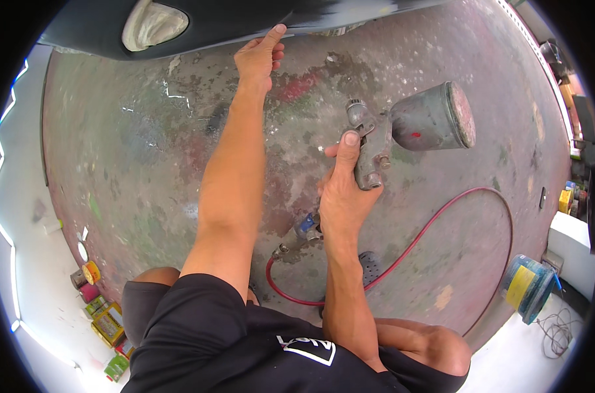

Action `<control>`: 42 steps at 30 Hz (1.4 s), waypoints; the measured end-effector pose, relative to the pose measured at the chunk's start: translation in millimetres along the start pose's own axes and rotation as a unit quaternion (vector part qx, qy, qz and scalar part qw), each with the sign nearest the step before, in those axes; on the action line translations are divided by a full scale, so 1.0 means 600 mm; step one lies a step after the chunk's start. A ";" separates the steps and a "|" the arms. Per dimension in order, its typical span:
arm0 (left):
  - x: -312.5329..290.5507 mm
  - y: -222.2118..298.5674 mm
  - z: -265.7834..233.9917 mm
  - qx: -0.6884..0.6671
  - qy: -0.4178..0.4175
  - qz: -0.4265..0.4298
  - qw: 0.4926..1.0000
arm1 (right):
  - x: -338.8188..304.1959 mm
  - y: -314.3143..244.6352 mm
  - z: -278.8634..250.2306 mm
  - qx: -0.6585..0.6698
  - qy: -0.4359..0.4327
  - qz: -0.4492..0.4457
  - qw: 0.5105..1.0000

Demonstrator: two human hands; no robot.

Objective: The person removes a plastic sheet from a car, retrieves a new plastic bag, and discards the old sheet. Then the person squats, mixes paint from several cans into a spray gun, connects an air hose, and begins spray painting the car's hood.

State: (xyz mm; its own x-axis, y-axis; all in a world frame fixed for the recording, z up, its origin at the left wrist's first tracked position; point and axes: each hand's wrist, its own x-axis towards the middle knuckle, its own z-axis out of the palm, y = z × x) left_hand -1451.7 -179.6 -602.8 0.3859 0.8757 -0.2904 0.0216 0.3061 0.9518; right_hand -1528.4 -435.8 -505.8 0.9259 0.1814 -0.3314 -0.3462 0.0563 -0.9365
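The spray gun (pixel 369 147) is right of the picture's middle, held above the stained concrete floor (pixel 147 144), and its grey metal cup (pixel 435 119) points to the right.

At the far left, small tins and boxes (pixel 104 314) stand along the foot of a pale wall (pixel 22 216). Higher up, a dark car body panel (pixel 212 23) with a pale lamp (pixel 153 25) runs along the top. The left hand (pixel 258 56) reaches up to the lower edge of this panel; its fingers are stretched out and the fingertips touch the edge, not gripping anything.

The right hand (pixel 343 190) is closed around the handle of the spray gun, with the thumb lying up along the body. A red air hose (pixel 441 216) goes from under this hand, makes a wide loop on the floor to the right and comes back near the person's knees. At the far right, a blue and yellow bucket (pixel 527 288) stands beside a white ledge (pixel 573 242).
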 end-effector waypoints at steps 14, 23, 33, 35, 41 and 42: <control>-0.016 0.004 0.036 0.215 0.073 0.123 0.966 | -0.003 -0.014 -0.008 -0.011 0.002 0.051 0.999; -0.033 0.034 0.045 0.176 0.102 0.049 0.978 | 0.000 -0.006 -0.002 -0.011 -0.015 0.014 1.000; -0.160 -0.039 -0.100 0.068 -0.123 -0.128 0.982 | 0.043 0.044 0.064 0.057 -0.102 0.012 0.993; -0.226 -0.022 -0.137 0.077 -0.175 -0.151 0.970 | 0.054 0.068 0.089 0.042 -0.115 0.001 0.992; -0.324 -0.059 -0.199 -0.089 -0.175 -0.164 0.967 | 0.057 0.077 0.136 0.029 -0.150 -0.034 0.988; -0.331 -0.060 -0.198 -0.121 -0.162 -0.152 0.967 | 0.054 0.075 0.138 0.024 -0.153 -0.018 0.988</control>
State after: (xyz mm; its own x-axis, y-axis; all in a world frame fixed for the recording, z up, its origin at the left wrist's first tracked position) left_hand -1638.6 -320.0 -591.4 0.6650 0.5803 -0.4702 -0.0218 0.6443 0.7644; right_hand -1526.4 -346.3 -549.3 0.8514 0.4660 -0.2407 -0.3276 0.1140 -0.9379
